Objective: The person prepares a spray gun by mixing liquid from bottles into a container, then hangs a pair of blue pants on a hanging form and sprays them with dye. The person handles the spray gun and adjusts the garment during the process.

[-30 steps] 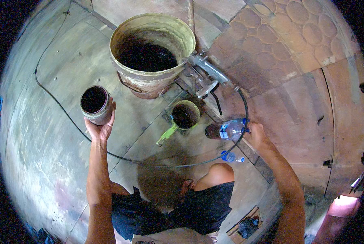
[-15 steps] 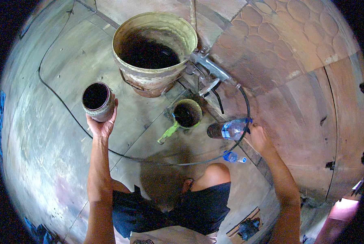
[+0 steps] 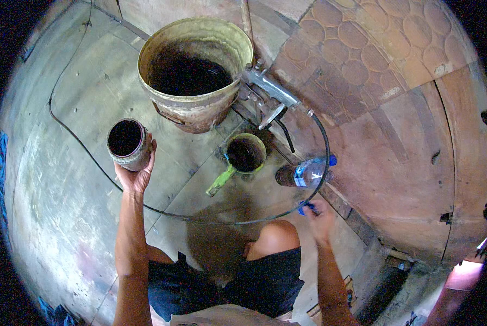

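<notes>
A dark-filled, stained cylindrical container rests upright, slightly tilted, in my left hand, whose fingers wrap round its lower side. My right hand, slightly blurred, has its fingers closed round a small clear and blue plastic bottle piece, mostly covered by them. Beyond that hand, a clear plastic bottle with a blue cap lies tilted, dark liquid at its base end. Between my hands stands a dipper with a bright green handle and dark contents.
A large stained bucket with dark liquid stands at the back. A metal pump-like tool leans beside it. From it, a black hose loops across in front of the bottle and my knees. Patterned brown sheeting lies at the back right.
My right hand has left the large bottle's cap and moved down and left onto the small bottle piece. My left hand still holds the container, hardly moved.
</notes>
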Demonstrator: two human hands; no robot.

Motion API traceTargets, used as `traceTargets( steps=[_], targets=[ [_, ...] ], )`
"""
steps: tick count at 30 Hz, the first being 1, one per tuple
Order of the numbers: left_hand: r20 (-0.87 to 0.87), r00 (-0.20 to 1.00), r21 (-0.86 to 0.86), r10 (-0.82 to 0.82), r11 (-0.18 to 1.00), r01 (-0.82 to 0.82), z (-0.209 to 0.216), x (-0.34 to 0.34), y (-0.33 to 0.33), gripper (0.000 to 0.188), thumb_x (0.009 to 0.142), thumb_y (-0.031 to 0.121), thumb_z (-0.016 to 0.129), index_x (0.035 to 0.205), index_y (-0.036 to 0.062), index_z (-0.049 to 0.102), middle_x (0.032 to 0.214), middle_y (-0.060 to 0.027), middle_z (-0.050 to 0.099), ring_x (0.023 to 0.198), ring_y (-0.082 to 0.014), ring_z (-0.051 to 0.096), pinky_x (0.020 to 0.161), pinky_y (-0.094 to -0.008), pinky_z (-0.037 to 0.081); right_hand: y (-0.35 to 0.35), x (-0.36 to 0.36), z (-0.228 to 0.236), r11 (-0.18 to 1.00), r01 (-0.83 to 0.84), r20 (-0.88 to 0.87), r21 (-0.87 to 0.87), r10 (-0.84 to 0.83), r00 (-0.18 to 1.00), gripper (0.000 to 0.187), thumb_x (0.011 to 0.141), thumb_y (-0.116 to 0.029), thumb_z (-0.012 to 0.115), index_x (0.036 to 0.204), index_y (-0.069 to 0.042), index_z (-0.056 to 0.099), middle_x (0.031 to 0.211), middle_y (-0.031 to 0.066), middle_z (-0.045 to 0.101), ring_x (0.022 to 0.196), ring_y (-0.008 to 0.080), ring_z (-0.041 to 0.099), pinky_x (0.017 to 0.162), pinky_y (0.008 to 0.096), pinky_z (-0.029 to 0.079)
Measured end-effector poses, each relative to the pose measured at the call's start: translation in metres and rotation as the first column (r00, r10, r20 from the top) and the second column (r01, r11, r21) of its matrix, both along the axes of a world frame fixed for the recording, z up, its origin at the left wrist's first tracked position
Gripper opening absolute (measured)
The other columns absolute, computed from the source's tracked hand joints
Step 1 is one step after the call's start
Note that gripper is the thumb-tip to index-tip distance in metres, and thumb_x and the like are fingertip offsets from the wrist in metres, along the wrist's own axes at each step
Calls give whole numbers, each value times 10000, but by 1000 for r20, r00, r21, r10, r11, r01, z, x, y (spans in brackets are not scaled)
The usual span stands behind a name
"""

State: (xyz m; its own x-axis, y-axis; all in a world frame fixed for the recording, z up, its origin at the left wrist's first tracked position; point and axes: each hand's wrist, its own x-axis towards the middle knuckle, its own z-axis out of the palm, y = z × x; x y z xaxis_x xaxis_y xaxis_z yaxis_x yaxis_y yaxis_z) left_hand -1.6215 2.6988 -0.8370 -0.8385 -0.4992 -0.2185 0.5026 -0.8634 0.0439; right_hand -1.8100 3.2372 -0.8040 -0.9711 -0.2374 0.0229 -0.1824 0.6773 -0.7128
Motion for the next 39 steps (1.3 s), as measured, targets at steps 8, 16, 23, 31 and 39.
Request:
traceTargets(
  steps=[8, 16, 23, 31, 39],
  targets=[
    [64, 997, 1, -34, 999, 34, 2, 2, 11, 785, 980, 569, 436, 1534, 17, 364, 1543, -234, 425, 1388, -448, 433, 1056, -567, 512, 23, 11, -230, 954, 82, 507, -288, 79, 859, 524, 790, -36, 805, 1251, -79, 560, 1050, 60, 689, 981, 236, 669, 803, 428, 585],
    [48, 998, -43, -34, 998, 36, 9, 8, 16, 769, 983, 561, 431, 1525, 18, 382, 1522, -245, 449, 1392, -443, 430, 1046, -571, 519, -32, -52, -149, 934, 178, -50, -310, -203, 978, 654, 781, -88, 863, 1317, 18, 505, 1272, 112, 589, 1125, 210, 577, 889, 341, 530],
    [72, 996, 32, -54, 998, 51, 14, 6, 20, 770, 986, 590, 386, 1514, 30, 411, 1516, -234, 465, 1375, -436, 458, 1039, -556, 525, -54, -86, -95, 940, 313, -79, -138, -326, 942, 750, 768, -106, 892, 1379, 24, 477, 1221, 142, 635, 1101, 255, 602, 1005, 405, 473],
    [173, 981, 28, -88, 996, 84, 9, 10, 24, 758, 981, 664, 309, 1509, 140, 456, 1494, -196, 505, 1336, -455, 508, 1017, -568, 530, 25, -64, 24, 819, 332, -372, -469, -524, 766, 672, 780, -54, 872, 1333, 35, 500, 1276, 158, 603, 1141, 251, 576, 1041, 432, 459],
    [61, 983, -19, -174, 984, 175, -1, 7, 24, 759, 975, 684, 274, 1506, 174, 461, 1485, -154, 525, 1280, -382, 585, 941, -598, 562, 30, -36, 162, 997, 62, -592, -35, -70, 803, 1024, 762, -256, 898, 1495, 85, 269, 1472, 240, 403, 1334, 331, 433, 1148, 476, 332]
  ],
)
